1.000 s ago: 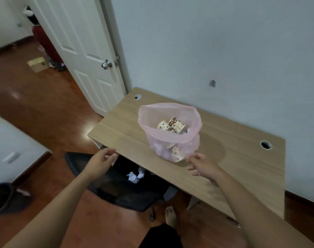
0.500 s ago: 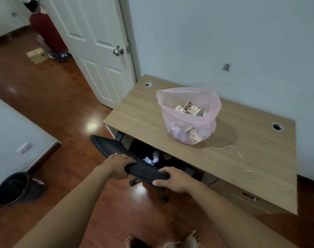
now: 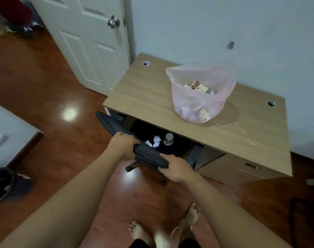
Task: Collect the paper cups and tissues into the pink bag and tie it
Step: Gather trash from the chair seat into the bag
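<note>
Cup (image 3: 197,86) print: brown, unreadable.

Bag (image 3: 199,97) on desk (image 3: 152,97), chair (image 3: 134,145) before.

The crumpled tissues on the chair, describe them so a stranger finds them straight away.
Find the wooden desk by the door. Under its front edge sits a black chair. The tissues lie on its seat, white and crumpled, beside an upright cup.

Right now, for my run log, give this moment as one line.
both hands: left hand, right hand grip chair back | pink bag: open on desk | tissues: on chair seat
</note>
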Demonstrator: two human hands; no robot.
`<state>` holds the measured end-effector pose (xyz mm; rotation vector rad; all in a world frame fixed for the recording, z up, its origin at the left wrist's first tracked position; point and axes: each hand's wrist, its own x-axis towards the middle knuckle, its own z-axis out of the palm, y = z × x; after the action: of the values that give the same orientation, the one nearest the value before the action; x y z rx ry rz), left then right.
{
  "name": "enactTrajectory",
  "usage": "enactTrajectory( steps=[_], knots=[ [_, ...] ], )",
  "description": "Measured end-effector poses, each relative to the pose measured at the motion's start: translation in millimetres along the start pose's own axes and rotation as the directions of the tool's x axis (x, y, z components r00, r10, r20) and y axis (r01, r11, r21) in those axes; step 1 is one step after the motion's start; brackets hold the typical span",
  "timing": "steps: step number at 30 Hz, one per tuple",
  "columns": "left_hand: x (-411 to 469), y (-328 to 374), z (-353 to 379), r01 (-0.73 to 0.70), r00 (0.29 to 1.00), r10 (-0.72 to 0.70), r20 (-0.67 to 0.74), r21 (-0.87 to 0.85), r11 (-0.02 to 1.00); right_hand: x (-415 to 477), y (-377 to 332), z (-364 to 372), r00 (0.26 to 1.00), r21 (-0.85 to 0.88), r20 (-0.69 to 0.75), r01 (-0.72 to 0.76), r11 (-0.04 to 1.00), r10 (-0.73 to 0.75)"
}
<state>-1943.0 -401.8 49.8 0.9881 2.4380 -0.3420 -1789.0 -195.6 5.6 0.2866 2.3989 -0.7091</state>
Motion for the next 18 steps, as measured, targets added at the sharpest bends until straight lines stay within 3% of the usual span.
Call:
enactTrajectory(
  steps=[9,18],
  knots=[
    [-74.6,-53.9,51.7,-0.028,0.999,0.028,-0.023,-0.022,0.999,-19.1,-65.9,68.6,0.985,0.15,0.16,0.046,0.988,-0.07],
    [-159.4,-113.4,117.4,0.011,1.0,-0.011,0.007,-0.004,1.0,-32.5,-155.7,133.8,0.918,0.096,0.378,0.086,0.992,-0.116]
  ],
)
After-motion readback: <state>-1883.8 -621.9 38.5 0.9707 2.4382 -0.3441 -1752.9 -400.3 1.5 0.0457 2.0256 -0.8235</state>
